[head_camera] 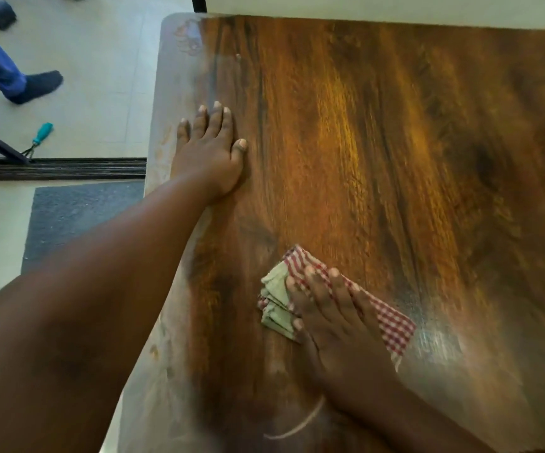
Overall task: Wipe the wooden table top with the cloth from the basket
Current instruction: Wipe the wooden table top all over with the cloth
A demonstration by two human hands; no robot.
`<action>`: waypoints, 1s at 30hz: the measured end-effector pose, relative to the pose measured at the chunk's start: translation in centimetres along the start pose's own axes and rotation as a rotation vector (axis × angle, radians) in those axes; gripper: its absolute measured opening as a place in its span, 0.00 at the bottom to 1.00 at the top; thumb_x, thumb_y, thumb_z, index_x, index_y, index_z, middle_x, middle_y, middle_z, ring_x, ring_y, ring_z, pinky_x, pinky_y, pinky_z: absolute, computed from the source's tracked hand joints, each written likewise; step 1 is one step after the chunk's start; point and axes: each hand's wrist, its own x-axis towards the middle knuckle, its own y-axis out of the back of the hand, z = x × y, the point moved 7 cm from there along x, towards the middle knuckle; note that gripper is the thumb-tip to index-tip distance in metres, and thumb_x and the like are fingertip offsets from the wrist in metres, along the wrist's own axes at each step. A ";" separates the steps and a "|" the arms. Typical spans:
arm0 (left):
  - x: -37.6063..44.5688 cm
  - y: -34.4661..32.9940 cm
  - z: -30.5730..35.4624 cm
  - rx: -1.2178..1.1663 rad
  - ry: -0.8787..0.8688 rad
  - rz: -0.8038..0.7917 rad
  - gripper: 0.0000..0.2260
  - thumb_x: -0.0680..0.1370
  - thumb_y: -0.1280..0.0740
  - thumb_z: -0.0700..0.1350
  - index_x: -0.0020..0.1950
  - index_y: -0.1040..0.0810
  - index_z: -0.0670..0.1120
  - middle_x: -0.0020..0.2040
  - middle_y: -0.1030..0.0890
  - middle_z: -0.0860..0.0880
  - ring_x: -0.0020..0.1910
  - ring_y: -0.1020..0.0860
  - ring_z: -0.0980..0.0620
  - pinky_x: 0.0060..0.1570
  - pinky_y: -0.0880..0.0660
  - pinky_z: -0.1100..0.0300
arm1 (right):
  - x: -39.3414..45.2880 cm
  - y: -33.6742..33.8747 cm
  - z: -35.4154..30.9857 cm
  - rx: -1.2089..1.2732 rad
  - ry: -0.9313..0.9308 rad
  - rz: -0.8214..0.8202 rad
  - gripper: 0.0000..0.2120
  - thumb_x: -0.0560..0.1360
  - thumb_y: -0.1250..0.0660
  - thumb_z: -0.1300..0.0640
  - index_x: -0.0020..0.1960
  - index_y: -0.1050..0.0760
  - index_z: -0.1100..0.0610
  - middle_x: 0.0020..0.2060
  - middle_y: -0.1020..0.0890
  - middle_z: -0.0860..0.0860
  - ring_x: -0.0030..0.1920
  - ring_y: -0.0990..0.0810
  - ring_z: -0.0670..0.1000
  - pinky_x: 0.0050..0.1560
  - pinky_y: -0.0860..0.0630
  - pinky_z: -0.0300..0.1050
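From the head view, the folded checked cloth (336,300) is pressed flat onto the wooden table top (395,142) near its front-left part by the right hand (333,325) (fingers straight); the left hand (210,152) is laid flat, fingers straight, on the wood by the left edge, well apart.

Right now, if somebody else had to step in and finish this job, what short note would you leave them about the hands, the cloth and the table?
Left hand: flat, fingers straight, resting on the wooden table top near its left edge, holding nothing.
Right hand: fingers straight, pressing the folded red-checked cloth onto the near part of the table.
Done: cloth is out and wiping is under way. How much is already wiped cannot be told.
Left: pale smudges show along the left edge and far left corner; cover those and the rest. The basket is out of view.
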 end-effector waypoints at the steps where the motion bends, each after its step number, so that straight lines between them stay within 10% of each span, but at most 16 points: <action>1: 0.0 0.0 0.0 0.001 -0.002 0.003 0.28 0.82 0.57 0.57 0.79 0.56 0.46 0.80 0.56 0.47 0.78 0.60 0.48 0.74 0.63 0.48 | -0.1 -0.1 0.1 -0.008 0.001 -0.013 0.25 0.81 0.52 0.46 0.78 0.48 0.44 0.76 0.46 0.46 0.77 0.51 0.53 0.72 0.54 0.53; 12: -0.6 0.5 0.5 -0.010 -0.002 0.021 0.27 0.83 0.55 0.56 0.79 0.52 0.44 0.80 0.53 0.45 0.78 0.58 0.46 0.75 0.61 0.47 | 14.0 2.1 2.5 -0.009 -0.094 0.011 0.24 0.82 0.59 0.44 0.77 0.59 0.42 0.78 0.56 0.47 0.76 0.62 0.52 0.72 0.64 0.53; 18: -4.4 0.6 1.2 -0.007 -0.029 0.003 0.28 0.83 0.57 0.56 0.79 0.54 0.42 0.80 0.55 0.44 0.78 0.60 0.47 0.75 0.63 0.49 | 3.4 0.2 -1.1 0.035 -0.017 0.009 0.26 0.82 0.59 0.44 0.76 0.65 0.42 0.76 0.60 0.46 0.75 0.67 0.50 0.73 0.63 0.55; 23: -8.4 0.2 1.5 -0.015 0.020 -0.013 0.28 0.83 0.58 0.56 0.79 0.56 0.42 0.79 0.57 0.43 0.78 0.61 0.46 0.75 0.63 0.50 | -7.2 -2.1 -2.7 -0.019 0.079 -0.019 0.25 0.81 0.54 0.47 0.78 0.49 0.46 0.77 0.45 0.48 0.76 0.49 0.55 0.71 0.50 0.56; 30: -14.8 -0.8 1.6 -0.031 0.068 0.037 0.27 0.83 0.56 0.54 0.79 0.55 0.42 0.80 0.56 0.44 0.78 0.60 0.48 0.75 0.62 0.52 | -0.9 -0.3 1.9 0.001 0.004 0.014 0.24 0.81 0.59 0.43 0.77 0.59 0.40 0.77 0.54 0.44 0.76 0.61 0.49 0.73 0.62 0.52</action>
